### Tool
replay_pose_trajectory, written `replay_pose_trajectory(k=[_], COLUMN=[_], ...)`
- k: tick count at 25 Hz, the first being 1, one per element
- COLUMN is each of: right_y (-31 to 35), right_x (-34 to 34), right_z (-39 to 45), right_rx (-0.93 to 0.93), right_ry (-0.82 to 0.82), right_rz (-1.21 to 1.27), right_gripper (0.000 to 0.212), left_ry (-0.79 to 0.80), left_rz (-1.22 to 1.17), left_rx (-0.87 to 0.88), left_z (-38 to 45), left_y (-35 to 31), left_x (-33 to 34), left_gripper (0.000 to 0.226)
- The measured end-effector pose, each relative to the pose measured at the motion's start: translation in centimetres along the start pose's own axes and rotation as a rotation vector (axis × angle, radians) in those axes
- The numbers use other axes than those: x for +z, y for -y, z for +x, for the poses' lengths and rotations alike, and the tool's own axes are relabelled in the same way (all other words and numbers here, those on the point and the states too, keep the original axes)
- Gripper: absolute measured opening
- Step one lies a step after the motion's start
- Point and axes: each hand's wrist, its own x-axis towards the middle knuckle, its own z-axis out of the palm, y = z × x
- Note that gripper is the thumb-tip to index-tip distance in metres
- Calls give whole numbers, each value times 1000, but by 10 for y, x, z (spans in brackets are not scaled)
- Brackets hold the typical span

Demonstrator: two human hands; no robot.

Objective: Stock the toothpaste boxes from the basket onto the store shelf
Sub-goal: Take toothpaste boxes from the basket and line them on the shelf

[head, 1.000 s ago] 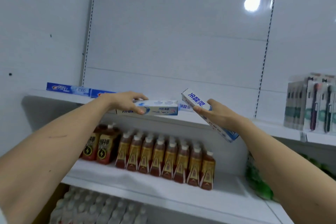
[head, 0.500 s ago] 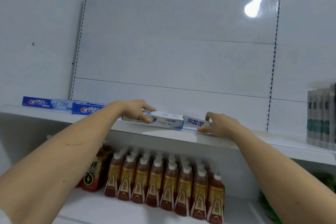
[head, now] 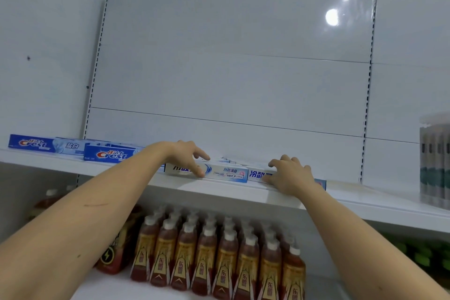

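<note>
The right toothpaste box (head: pixel 258 174), tilted in the air a second ago, is now laid on the shelf (head: pixel 219 190) beside the left toothpaste box (head: pixel 219 173); each is grasped by the left hand (head: pixel 190 157) and right hand (head: pixel 289 173), so release seems next.

A single head-worn camera looks forward and slightly upward at a white shelf (head: pixel 219 190) from close range, so the shelf's front edge crosses the middle of the frame and the bare back panel (head: pixel 231 68) fills the upper half. Both forearms enter from the bottom corners, with the left hand (head: pixel 187 156) and right hand (head: pixel 289 173) meeting the shelf near the centre, and the wide lens bends the upright slotted rails at left and right. Below the shelf edge the view takes in rows of bottles (head: pixel 219 251) on the lower tier; there is no second view to share the scene with.
</note>
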Motion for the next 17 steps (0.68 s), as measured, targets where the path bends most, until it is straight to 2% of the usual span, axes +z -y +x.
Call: replay_pose_trajectory(k=[4,9,13,17], right_y=[4,9,25,62], right_x=[-11,-41,-55,-65], right_z=[-14,-42,-62,-85], right_rx=[-11,-51,-72,-84], right_ry=[-41,-109,-89,34], right_rz=[61,211,624,979], right_gripper=[52,51,53,54], left_ry=[-50,-218,-360,-416], left_rz=[-8,-118,-495,-819], left_rx=[-20,-25,-12,-92], left_z=[-10,-34,-69,-106], left_y=[-9,-34,-59,-62], left_x=[1,-3,0,-4], left_gripper=[69,59,55,59])
